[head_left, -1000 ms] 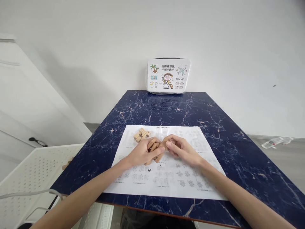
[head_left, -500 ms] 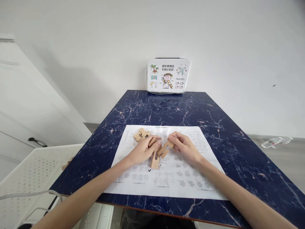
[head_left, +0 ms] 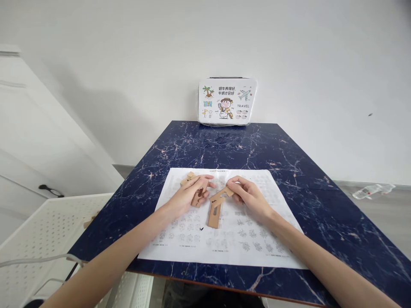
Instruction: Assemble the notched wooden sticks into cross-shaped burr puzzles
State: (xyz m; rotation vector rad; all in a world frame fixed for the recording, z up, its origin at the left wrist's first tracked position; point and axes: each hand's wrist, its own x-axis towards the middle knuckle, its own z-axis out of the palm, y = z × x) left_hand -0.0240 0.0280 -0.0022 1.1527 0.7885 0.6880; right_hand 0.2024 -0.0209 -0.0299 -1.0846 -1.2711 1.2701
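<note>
My left hand (head_left: 186, 196) is closed around a notched wooden puzzle piece (head_left: 196, 200) that bears a dark mark, tilted under the fingers. Between the fingertips of my right hand (head_left: 245, 194) is another notched wooden puzzle piece (head_left: 218, 197), also marked in black. Its lower left end overlaps a slotted wooden puzzle piece (head_left: 213, 219); whether the two are joined I cannot tell. Behind my left hand sits a cluster of wooden pieces (head_left: 190, 175), mostly covered by that hand. Everything is over a printed instruction sheet (head_left: 257, 222).
The sheet lies on a dark blue marbled table (head_left: 205, 149). A white case with cartoon prints (head_left: 227, 102) stands at the back against the wall. To the left is a white perforated surface (head_left: 41, 231) with a cable (head_left: 38, 261). A clear plastic item (head_left: 372, 191) is at the right.
My left hand has moved left, away from the slotted piece, with a notched piece now showing in its grip. The slotted piece has turned slightly. My right hand has barely moved.
</note>
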